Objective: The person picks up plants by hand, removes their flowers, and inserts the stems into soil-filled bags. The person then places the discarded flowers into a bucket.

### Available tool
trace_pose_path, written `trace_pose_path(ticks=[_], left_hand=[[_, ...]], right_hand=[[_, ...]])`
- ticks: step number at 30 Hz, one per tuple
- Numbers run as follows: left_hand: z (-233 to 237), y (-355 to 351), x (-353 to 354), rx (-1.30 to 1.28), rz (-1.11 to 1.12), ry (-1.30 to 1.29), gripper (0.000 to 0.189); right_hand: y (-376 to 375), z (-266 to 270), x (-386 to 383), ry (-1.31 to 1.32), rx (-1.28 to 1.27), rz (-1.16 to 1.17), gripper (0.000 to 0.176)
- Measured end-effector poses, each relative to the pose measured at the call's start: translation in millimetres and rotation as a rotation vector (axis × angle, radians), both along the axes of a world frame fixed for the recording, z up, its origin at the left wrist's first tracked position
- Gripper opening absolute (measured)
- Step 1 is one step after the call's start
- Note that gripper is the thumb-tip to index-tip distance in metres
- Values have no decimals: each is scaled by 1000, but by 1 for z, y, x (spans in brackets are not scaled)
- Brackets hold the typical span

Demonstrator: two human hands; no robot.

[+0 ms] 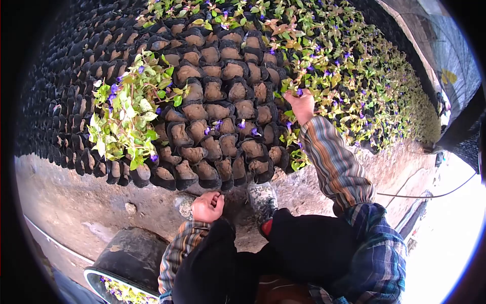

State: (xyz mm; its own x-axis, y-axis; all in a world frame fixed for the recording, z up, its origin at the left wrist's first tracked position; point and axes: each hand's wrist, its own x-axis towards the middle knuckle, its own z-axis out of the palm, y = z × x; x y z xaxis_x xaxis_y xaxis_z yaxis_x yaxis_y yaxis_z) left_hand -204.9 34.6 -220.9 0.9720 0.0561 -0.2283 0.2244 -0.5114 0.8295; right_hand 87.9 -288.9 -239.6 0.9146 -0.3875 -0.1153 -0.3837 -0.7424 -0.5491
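My right hand [302, 105] reaches to the left edge of the planted flowers [349, 86], its fingers pinched by a small purple bloom; what they grip is too small to make out. Near my knee, my left hand [206, 206] is curled closed below the front row of black soil-filled bags [207, 172]; its contents are hidden. A heap of loose leafy cuttings [129, 111] with purple flowers lies on the bags at the left. A few fallen purple flowers [217, 125] rest on bare soil in the middle bags.
A black bucket [132, 256] holding more cuttings [124, 291] lies tilted at the lower left. My shoe [262, 197] stands on the dirt ground [76, 197] at the bags' front edge. Dark netting [453, 55] hangs at the right.
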Motion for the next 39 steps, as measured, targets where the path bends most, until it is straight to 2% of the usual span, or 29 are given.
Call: trace_pose_path(ticks=[3, 7, 8, 9, 10, 12, 13, 14, 16, 18, 20, 22, 23, 26, 28, 30, 31, 34, 36, 39], left_hand=[[1, 0, 2, -5, -2, 9, 15], [0, -1, 2, -5, -8, 4, 17], [0, 0, 2, 0, -6, 0, 17], [0, 2, 1, -4, -14, 30, 19], [0, 2, 1, 0, -5, 21, 19], [-1, 2, 0, -7, 4, -4, 20], [-2, 2, 0, -38, 18, 14, 20], [-3, 3, -1, -36, 16, 14, 20], [-5, 3, -1, -42, 5, 10, 20], [-2, 2, 0, -50, 21, 17, 20], [-1, 3, -1, -52, 27, 27, 20], [-2, 5, 0, -34, 16, -37, 15], [-3, 5, -1, -30, 13, -51, 15], [-3, 6, -1, -30, 11, -53, 16], [-2, 5, -2, -45, 19, -58, 16], [-2, 5, -1, -57, 18, -44, 16], [-2, 6, -1, -69, 14, -40, 16], [-1, 5, -2, -72, 9, 4, 16], [5, 7, 2, -73, -8, 8, 18], [5, 7, 2, -74, -15, -5, 18]], right_hand=[[-1, -5, -6, -56, -275, 125, 59], [2, 18, -7, 132, -177, 136, 65], [-4, 20, 2, 222, 15, 212, 66], [-5, 19, -4, 67, -34, 139, 63], [17, 48, -8, -86, -76, 70, 61], [33, 61, 0, -542, -238, 342, 55], [61, 82, 6, -627, -143, 441, 44], [82, 86, 16, -588, -48, 561, 28], [132, 76, 27, -496, 66, 761, 14], [189, 67, 33, -475, 203, 948, 10], [237, 60, 32, -454, 72, 1146, 9], [273, 47, 30, -549, -20, 1206, 7], [282, 42, 29, -592, -133, 1216, 7], [280, 40, 25, -520, -132, 1147, 8], [260, 47, 20, -458, -45, 1124, 9], [229, 71, 13, -86, 116, 1059, 11], [207, 70, 13, -100, 145, 1019, 13], [134, 84, 26, -194, -66, 877, 9], [84, 88, 42, -244, -124, 662, 7], [31, 86, 55, -231, -343, 514, 9]])
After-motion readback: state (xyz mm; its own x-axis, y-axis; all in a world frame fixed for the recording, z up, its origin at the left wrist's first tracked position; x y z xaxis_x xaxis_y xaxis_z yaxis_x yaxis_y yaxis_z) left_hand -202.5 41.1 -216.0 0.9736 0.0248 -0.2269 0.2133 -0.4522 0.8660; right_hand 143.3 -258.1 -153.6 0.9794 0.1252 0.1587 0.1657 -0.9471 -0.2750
